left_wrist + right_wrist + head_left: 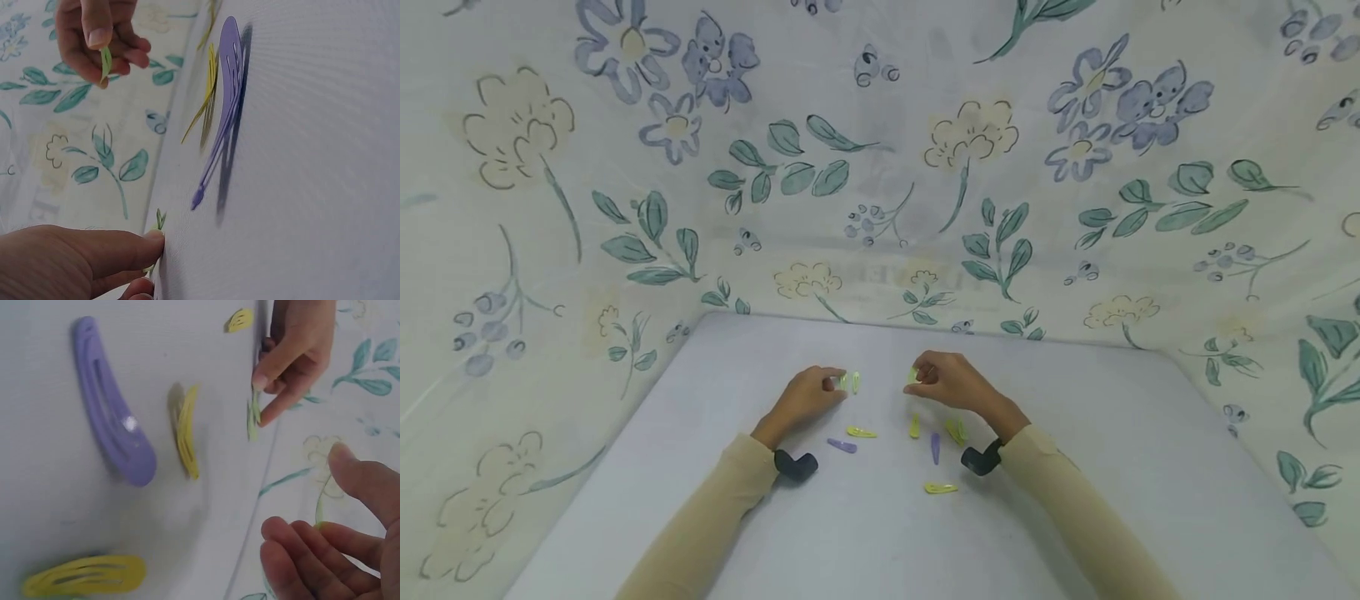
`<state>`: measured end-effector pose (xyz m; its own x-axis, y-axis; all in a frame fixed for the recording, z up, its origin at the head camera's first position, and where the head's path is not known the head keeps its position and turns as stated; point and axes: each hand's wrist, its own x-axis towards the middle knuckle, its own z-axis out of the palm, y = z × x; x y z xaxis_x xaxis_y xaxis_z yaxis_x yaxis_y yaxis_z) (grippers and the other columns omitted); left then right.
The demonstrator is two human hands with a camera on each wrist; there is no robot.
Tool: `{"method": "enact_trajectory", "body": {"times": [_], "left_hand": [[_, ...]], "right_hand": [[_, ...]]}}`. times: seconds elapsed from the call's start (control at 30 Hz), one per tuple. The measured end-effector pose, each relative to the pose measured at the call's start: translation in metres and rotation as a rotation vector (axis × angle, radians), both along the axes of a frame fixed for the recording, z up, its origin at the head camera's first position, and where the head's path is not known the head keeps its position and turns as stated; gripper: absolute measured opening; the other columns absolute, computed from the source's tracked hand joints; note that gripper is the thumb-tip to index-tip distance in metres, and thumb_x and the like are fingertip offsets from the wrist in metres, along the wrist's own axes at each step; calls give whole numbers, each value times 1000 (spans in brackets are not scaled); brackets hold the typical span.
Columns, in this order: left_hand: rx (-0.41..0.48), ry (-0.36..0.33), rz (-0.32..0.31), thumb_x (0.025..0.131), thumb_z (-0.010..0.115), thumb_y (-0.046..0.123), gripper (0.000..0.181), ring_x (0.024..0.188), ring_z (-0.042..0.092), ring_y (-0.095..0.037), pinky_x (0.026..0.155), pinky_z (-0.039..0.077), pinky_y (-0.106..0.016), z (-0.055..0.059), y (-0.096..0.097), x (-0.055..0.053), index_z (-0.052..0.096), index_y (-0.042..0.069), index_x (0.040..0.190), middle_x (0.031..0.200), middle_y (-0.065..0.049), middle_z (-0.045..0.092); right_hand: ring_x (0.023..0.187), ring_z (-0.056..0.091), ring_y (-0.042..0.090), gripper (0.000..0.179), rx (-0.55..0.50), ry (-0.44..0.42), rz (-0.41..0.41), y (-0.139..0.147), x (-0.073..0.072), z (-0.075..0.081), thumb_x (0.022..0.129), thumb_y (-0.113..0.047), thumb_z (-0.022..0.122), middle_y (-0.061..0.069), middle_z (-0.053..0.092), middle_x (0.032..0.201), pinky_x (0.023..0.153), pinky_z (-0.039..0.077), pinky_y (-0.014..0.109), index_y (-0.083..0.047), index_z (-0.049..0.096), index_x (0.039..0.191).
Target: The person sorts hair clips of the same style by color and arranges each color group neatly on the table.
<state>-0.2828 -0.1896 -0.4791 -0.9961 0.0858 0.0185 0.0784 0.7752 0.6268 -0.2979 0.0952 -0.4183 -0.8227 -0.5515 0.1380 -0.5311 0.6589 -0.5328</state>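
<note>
My left hand (805,393) is at the far left of the group of snap hair clips, thumb and fingertips pinching a light green hair clip (843,382) close over the table. Just right of it lies a second light green hair clip (856,382). Across a gap, my right hand (957,382) is raised and pinches another green hair clip (106,64) between thumb and finger, seen edge-on in the left wrist view. In the right wrist view, that hand's fingers hide most of this clip.
Nearer me on the white table (850,533) lie a yellow clip (861,432) and a purple clip (842,446) at left. Under the right hand are several yellow clips (956,431) and a purple clip (935,448); one yellow clip (941,488) lies closest. Floral cloth (880,183) surrounds the table.
</note>
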Motion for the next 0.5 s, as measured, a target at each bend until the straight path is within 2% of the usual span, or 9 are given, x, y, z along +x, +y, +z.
{"method": "enact_trajectory", "body": {"times": [0.2, 0.5], "left_hand": [[9, -4, 0, 89, 73, 23, 44, 80, 54, -17, 69, 43, -30, 0, 0, 1, 66, 14, 132, 91, -2, 62], [8, 7, -10, 89, 74, 22, 44, 80, 54, -17, 70, 43, -31, 4, -1, 1, 66, 12, 131, 90, -3, 62]], "right_hand": [[90, 69, 17, 41, 40, -9, 40, -20, -10, 3, 86, -32, 79, 8, 70, 103, 78, 57, 29, -6, 66, 115], [91, 64, 18, 43, 46, -54, -8, -52, -25, -3, 86, -35, 78, 6, 67, 103, 81, 55, 32, -7, 66, 115]]}}
